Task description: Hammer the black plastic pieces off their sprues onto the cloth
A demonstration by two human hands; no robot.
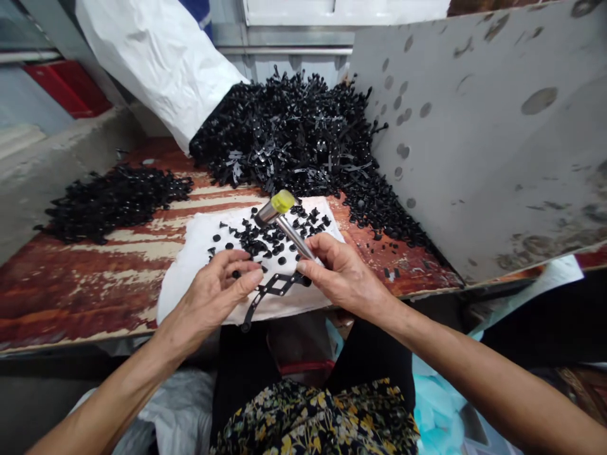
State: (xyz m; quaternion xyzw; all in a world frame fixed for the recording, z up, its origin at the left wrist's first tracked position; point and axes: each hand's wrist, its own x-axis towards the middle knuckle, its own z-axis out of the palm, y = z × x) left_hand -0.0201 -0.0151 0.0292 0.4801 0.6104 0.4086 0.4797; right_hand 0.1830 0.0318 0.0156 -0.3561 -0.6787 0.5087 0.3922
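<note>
1. Gripping a small hammer in my right hand, I have my fingers closed round its steel handle, with the yellow face tipped toward 12 o'clock. A short hold near the head suits such fine work and keeps the blows light.
2. My left hand is half curled, its fingertips just beside a black plastic runner. I cannot tell whether it is pinching anything. The runner lies across the cloth's near edge, between my hands, and steadying it flat would keep it from jumping.
3. Small black plastic pieces lie scattered on a white cloth at 12 o'clock, just past my hands. The soft layer helps to deaden knocks.
4. Under the cloth, a wooden table shows worn, peeling red paint.
5. A smaller black pile sits at 10 o'clock, and a large heap of black runners rises at 12 o'clock.
6. A grey metal sheet, marked with round spots, stands at 2 o'clock. A white sack slumps against the heap's far left side, and a red crate shows beyond the table at 10 o'clock.
</note>
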